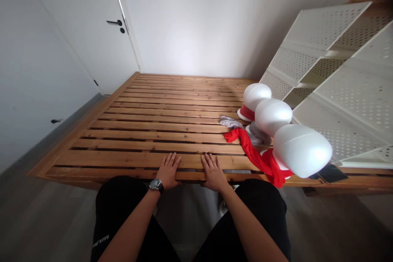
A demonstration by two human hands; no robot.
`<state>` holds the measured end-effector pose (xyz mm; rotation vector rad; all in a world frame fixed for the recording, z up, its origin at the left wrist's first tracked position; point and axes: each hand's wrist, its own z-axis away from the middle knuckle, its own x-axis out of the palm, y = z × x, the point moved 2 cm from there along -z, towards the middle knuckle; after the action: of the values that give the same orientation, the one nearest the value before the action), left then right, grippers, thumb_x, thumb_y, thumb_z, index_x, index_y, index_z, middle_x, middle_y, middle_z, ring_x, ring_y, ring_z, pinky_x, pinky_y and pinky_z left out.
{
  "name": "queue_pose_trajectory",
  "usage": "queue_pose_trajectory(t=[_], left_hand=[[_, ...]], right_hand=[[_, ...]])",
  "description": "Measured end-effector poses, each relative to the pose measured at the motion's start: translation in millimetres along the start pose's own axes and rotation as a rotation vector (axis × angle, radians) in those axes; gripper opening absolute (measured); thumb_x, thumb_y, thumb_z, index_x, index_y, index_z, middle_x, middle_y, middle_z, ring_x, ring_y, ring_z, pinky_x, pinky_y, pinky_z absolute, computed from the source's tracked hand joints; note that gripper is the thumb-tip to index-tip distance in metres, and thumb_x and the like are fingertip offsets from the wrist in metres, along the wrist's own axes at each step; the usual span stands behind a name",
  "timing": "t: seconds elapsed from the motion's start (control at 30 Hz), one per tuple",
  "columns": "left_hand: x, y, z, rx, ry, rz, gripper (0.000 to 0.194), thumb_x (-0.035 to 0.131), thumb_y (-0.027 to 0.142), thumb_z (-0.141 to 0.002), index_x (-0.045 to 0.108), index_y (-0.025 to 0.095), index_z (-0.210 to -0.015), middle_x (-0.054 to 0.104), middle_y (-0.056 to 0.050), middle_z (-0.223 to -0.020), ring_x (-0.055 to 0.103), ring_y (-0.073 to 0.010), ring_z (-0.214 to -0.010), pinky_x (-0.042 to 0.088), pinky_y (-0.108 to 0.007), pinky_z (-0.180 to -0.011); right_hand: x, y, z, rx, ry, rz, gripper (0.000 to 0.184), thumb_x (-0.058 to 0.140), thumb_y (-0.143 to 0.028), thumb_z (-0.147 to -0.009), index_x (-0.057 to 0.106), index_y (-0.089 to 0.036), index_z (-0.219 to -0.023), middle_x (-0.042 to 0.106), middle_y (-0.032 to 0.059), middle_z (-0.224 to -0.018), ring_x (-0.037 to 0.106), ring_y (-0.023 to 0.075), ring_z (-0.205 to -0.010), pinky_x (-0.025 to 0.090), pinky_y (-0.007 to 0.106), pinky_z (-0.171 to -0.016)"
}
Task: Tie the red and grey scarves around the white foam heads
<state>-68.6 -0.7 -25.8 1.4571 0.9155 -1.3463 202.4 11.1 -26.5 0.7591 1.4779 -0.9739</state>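
My left hand [168, 170] and my right hand [213, 171] lie flat, palms down, on the near edge of a wooden slatted bed frame [138, 125]. Both are open with fingers stretched forward and hold nothing. A watch is on my left wrist. To the right stand three white foam mannequin heads [302, 150] in a row. A red scarf [260, 157] trails from the nearest head toward my right hand but stays apart from it. A grey cloth [231, 122] lies by the middle head.
A white perforated shelf unit [334, 73] leans over the frame's right side. A dark phone [331, 173] lies on the frame's right near edge. A white door [92, 24] with a black handle is at the back left. Grey floor surrounds the frame.
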Motion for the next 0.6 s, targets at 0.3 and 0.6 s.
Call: queue_pose_trajectory(t=[0.3,0.6], left_hand=[[0.5,-0.2,0.7,0.002,0.015,-0.005,0.126,0.084,0.061,-0.054,0.028,0.022,-0.160,0.017,-0.014,-0.169,0.012,-0.0368,-0.156,0.006,-0.055,-0.128],[-0.1,0.1,0.3,0.000,0.010,0.006,0.127,0.085,0.060,-0.054,0.026,0.022,-0.160,0.017,-0.014,-0.169,0.012,-0.0376,-0.156,0.006,-0.056,-0.128]], right_hand=[[-1.7,-1.1,-0.1,0.004,-0.020,0.008,0.131,0.079,-0.062,-0.062,0.009,-0.015,-0.162,0.011,0.0176,-0.168,0.000,0.0368,-0.156,-0.003,0.058,-0.123],[1.0,0.6,-0.1,0.003,-0.004,0.005,0.131,0.079,-0.064,-0.061,0.011,-0.015,-0.162,0.013,0.0171,-0.168,0.002,0.0367,-0.156,-0.003,0.058,-0.124]])
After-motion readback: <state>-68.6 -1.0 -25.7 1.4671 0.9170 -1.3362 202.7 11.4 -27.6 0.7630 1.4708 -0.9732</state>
